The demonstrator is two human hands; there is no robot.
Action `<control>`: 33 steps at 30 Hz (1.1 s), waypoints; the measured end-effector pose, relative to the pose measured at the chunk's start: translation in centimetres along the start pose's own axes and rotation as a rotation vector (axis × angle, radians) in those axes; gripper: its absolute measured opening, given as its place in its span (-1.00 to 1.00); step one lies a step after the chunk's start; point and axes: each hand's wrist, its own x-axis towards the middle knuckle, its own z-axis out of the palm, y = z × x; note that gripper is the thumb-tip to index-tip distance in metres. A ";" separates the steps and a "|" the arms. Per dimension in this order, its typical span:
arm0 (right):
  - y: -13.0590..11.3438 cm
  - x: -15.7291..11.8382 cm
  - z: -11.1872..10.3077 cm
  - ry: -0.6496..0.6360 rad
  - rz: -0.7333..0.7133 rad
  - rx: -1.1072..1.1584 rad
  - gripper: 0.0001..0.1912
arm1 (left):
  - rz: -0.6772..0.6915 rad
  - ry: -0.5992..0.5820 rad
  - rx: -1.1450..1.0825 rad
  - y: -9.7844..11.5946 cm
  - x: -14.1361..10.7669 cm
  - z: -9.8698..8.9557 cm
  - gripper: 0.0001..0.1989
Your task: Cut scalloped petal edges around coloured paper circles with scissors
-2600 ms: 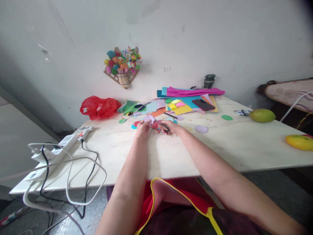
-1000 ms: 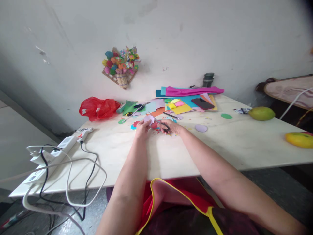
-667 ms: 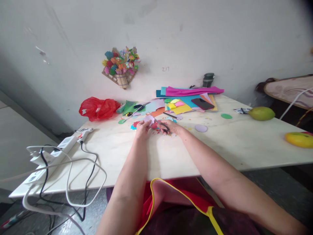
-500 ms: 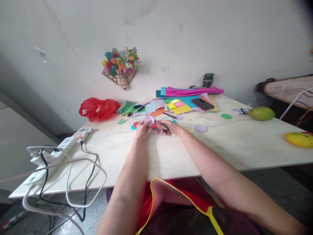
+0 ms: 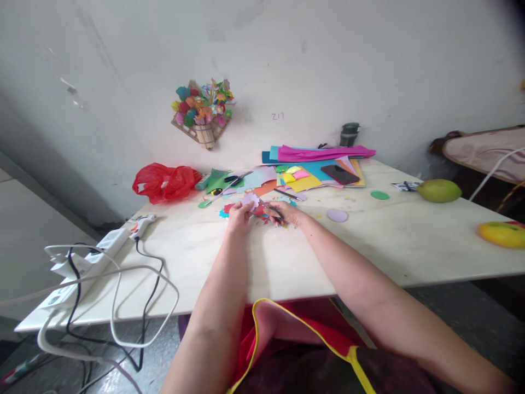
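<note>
Between its fingertips my left hand (image 5: 240, 215) pinches a pale lilac paper flower (image 5: 250, 202) with a scalloped edge. My right hand (image 5: 286, 213) is closed round a pair of dark-handled scissors (image 5: 275, 214), whose blades point left at the flower's edge. Under and around both hands lie red and blue scalloped paper pieces and small scraps (image 5: 262, 220). A dark pen (image 5: 287, 194) rests just beyond my right hand. To the right of that hand is a lilac paper disc (image 5: 337, 215).
Coloured paper sheets (image 5: 311, 182), a phone (image 5: 339, 174) and a magenta roll (image 5: 324, 154) lie at the back. A red plastic bag (image 5: 166, 183) sits left. A power strip (image 5: 88, 268) with loose cables occupies the left edge, mangoes (image 5: 439, 190) the right.
Almost nothing differs. Both hands keep their places with the paper flower and the scissors; the scissors' blades have shifted very slightly.
</note>
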 end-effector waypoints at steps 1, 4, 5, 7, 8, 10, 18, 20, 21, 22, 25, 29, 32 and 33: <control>0.0 0.0 0.0 0.002 -0.001 0.000 -0.68 | -0.003 0.008 0.003 0.0 0.0 0.0 -0.73; 0.1 0.2 0.0 0.006 -0.006 -0.001 -0.67 | -0.005 0.017 0.018 0.0 0.0 0.0 -0.73; 0.2 0.2 0.0 0.004 -0.008 -0.003 -0.67 | -0.003 0.012 0.023 0.0 0.1 -0.1 -0.73; 0.3 0.3 0.0 -0.002 -0.014 -0.005 -0.67 | 0.005 -0.006 0.030 -0.1 0.2 -0.2 -0.72; 0.4 0.4 -0.1 -0.003 -0.014 -0.006 -0.67 | 0.011 -0.016 0.030 -0.2 0.2 -0.3 -0.72; 0.4 0.4 -0.1 0.000 -0.011 -0.004 -0.68 | 0.022 -0.032 0.025 -0.2 0.2 -0.4 -0.71; -0.7 -0.6 0.1 -0.077 -0.009 -0.020 -0.66 | 0.033 -0.022 0.032 -0.1 0.2 -0.4 -0.73; -0.9 -0.8 0.0 -0.090 0.019 -0.035 -0.64 | 0.028 -0.014 0.054 0.0 0.1 -0.4 -0.74; -1.0 -0.9 -0.1 -0.093 0.024 -0.041 -0.64 | 0.025 -0.006 0.060 0.0 0.0 -0.3 -0.74; -1.0 -1.0 -0.2 -0.091 0.024 -0.043 -0.64 | 0.024 0.001 0.060 0.1 0.0 -0.3 -0.75; -1.0 -1.1 -0.5 -0.064 0.009 -0.019 -0.63 | 0.019 0.009 0.030 0.2 -0.1 -0.2 -0.75; -0.9 -1.0 -0.7 -0.038 0.004 0.019 -0.61 | 0.003 -0.017 0.004 0.3 -0.2 -0.1 -0.73; -0.8 -0.9 -0.6 -0.029 -0.006 0.010 -0.62 | 0.003 -0.028 0.011 0.2 -0.2 -0.1 -0.72; -0.8 -0.8 -0.5 -0.026 -0.007 0.009 -0.62 | 0.005 -0.031 0.014 0.2 -0.2 -0.1 -0.72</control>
